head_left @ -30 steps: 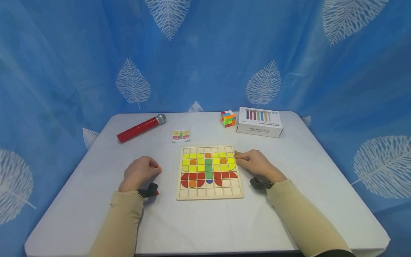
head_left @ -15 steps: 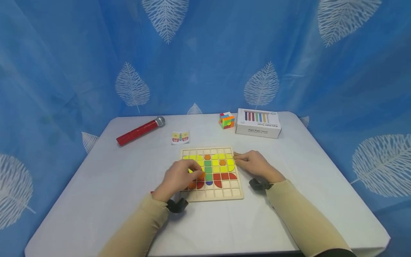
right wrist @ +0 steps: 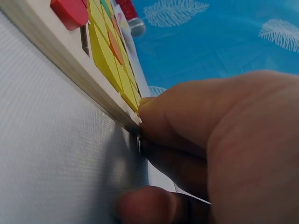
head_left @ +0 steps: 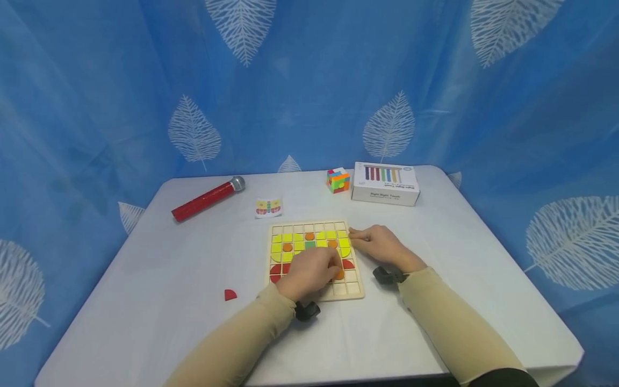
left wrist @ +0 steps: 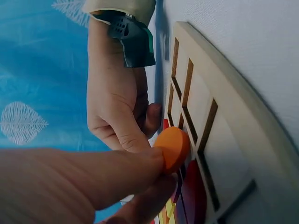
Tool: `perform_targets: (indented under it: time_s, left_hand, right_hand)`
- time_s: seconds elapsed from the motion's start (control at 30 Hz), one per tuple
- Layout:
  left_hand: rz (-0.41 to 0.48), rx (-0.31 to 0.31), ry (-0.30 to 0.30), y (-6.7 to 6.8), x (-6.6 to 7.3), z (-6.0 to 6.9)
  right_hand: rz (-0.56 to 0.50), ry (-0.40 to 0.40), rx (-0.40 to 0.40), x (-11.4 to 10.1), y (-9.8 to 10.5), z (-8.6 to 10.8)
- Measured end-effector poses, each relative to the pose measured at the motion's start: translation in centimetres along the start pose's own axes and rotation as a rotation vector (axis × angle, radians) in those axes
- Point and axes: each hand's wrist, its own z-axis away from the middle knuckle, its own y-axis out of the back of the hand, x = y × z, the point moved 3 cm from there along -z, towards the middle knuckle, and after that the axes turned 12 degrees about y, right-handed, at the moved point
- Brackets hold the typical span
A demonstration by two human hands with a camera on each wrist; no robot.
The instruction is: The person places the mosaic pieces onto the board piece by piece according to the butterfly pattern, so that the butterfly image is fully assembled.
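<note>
My left hand (head_left: 311,271) pinches an orange round piece (left wrist: 173,148) between thumb and finger, over the lower right part of a wooden grid board (head_left: 355,294). In the left wrist view the disc stands tilted at the grid, beside a dark red piece (left wrist: 193,193). Yellow pieces (head_left: 276,248) and red pieces (head_left: 275,270) fill several cells; the hand hides the lower middle ones. With thumb and finger, my right hand (head_left: 382,247) grips the board's right edge, as the right wrist view shows its rim (right wrist: 100,86) meeting the fingertips.
A loose red quarter-round piece (head_left: 230,294) lies left of the board. Behind are a small picture card (head_left: 268,208) with a butterfly pattern, a red toy microphone (head_left: 205,200), a colourful puzzle cube (head_left: 338,180) and a white box (head_left: 385,185).
From the table left of the board, my left hand has moved right across the board with the orange disc. The loose red piece has come into full view. The right hand stays at the edge.
</note>
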Motion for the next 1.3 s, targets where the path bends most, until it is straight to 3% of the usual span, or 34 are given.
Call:
perform_targets:
  time_s: [0.17, 0.57, 0.77, 0.9, 0.97, 1.07, 1.2, 1.3]
  left_hand:
    - [-0.041, 0.037, -0.026, -0.1, 0.2, 0.1]
    - [-0.031, 0.098, -0.086, -0.1, -0.5, 0.4]
    - [-0.038, 0.097, -0.095, -0.3, -0.6, 0.6]
    - [0.008, 0.185, -0.070, 1.3, -1.5, 1.6]
    - [0.042, 0.248, -0.027, 3.1, -2.8, 2.6]
    - [0.083, 0.306, 0.109, 5.9, -6.3, 4.7]
    - [0.092, 0.274, 0.297, 7.9, -12.7, 7.3]
    - [0.111, 0.211, 0.351, 8.1, -16.9, 8.6]
  right_hand:
    - [0.003, 0.008, 0.003, -0.1, 0.0, 0.0]
    - [0.019, 0.010, -0.008, 0.1, 0.5, 0.2]
    - [0.024, 0.021, -0.004, 0.1, 0.2, 0.1]
    - [0.022, 0.031, -0.002, -0.2, 0.1, -0.3]
    - [0.021, 0.030, -0.004, -0.3, -0.1, -0.5]
    - [0.012, 0.008, -0.021, -0.2, -0.6, -0.7]
    - [0.012, -0.042, -0.023, 0.2, -0.7, -0.5]
    - [0.022, -0.059, -0.006, 0.5, -0.3, -0.1]
